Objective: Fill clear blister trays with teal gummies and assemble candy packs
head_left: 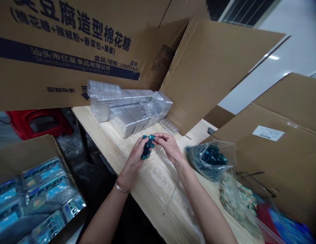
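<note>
My left hand (135, 153), with a bangle at its wrist, is closed around a clump of small shiny teal pieces (147, 149). The thumb and fingertips of my right hand (169, 145) pinch at the top of that clump, on what looks like a single teal piece (151, 137). What kind of pieces they are, I cannot tell. Beneath both hands, clear plastic trays with moulded pockets (160, 178) lie flat on the wooden table (141, 193). To the right of my right forearm sits a clear plastic bag (196, 159) holding many more teal pieces (214, 158).
Stacked clear trays (99, 108) and wrapped clear plastic stacks (132, 118) stand at the table's back. Large cardboard boxes (211, 64) rise behind. An open carton (56, 149) of packed trays is at lower left, near a red stool (40, 123). A patterned bag (236, 193) lies right.
</note>
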A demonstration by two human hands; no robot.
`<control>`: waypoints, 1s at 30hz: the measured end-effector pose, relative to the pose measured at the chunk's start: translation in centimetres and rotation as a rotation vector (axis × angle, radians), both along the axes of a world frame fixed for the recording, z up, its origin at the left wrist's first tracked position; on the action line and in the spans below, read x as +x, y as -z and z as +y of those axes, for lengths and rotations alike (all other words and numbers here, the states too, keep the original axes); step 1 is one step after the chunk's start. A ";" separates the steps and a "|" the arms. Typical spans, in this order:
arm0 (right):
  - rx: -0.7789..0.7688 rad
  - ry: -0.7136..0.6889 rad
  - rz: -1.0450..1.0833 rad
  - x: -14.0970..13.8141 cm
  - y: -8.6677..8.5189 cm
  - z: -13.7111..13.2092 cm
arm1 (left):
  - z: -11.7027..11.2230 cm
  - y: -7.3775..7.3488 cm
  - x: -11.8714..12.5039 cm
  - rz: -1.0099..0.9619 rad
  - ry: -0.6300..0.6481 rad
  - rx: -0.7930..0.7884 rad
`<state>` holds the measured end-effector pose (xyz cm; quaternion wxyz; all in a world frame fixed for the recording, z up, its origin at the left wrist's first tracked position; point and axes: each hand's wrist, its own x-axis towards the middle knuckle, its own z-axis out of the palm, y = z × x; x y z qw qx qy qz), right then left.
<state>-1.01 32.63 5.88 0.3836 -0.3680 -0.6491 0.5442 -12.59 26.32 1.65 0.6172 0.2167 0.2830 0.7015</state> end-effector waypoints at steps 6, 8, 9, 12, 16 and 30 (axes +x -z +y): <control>-0.145 -0.029 0.190 0.1 0.7 0.0 | 0.0 -0.1 0.0 -0.019 -0.029 -0.047; -0.156 -0.029 0.231 0.3 0.5 0.1 | 0.0 -0.1 0.0 -0.032 -0.037 -0.061; -0.160 -0.028 0.249 0.4 0.4 0.1 | 0.1 -0.1 0.0 -0.038 -0.036 -0.068; -0.157 -0.034 0.269 0.7 0.2 0.3 | 0.1 0.0 0.0 -0.024 -0.027 -0.081; -0.094 -0.059 0.194 0.9 0.2 0.3 | 0.0 -0.2 0.1 0.048 -0.014 -0.075; 0.123 0.021 -0.092 0.3 -0.6 -0.6 | 0.0 0.1 0.6 0.282 -0.094 -0.028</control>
